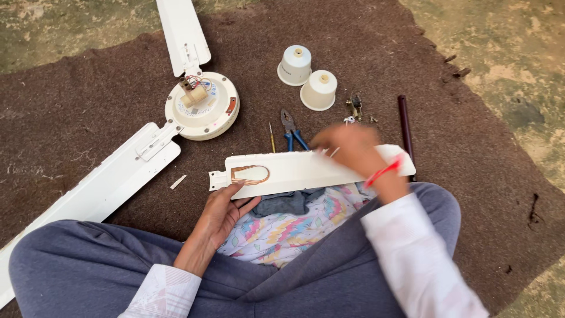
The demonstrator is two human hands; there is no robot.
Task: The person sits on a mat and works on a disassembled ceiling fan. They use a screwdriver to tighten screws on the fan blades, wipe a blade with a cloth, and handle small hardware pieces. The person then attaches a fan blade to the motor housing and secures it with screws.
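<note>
Sitting cross-legged on a coarse dark-brown felt mat [88, 112], the person in grey-blue trousers has a long white metal fan blade [294, 171] lying crosswise over the lap, above a crumpled pastel patterned cloth [282, 227] and a scrap of grey cloth [285, 202]. The left hand [220, 215], at about seven o'clock from the blade's middle, cups the blade's near edge from underneath, its fingers curled up against the end that carries a copper-coloured oval bracket [250, 174]. The right hand [347, 150], at about two o'clock, lies on top of the blade towards its far end; it is blurred, so I cannot tell whether the fingers are clenched or lying flat, only that it presses on the white surface. A red thread band [382, 171] circles that wrist.

Just beyond the blade, at twelve o'clock, lie a pair of blue-handled steel pliers [292, 131] and a thin yellow-handled screwdriver [272, 137], side by side. To their right sit some small metal fittings [355, 108] and a dark maroon rod [405, 126], its near end touching the blade's tip.

Farther out, at eleven o'clock, rests the round cream fan motor housing [203, 106] with exposed coloured wires on top, two white blades still bolted on: one [94, 191] running out towards eight o'clock, the other [182, 29] towards twelve. At one o'clock stand two cream plastic cup-shaped covers [307, 76], touching each other.
</note>
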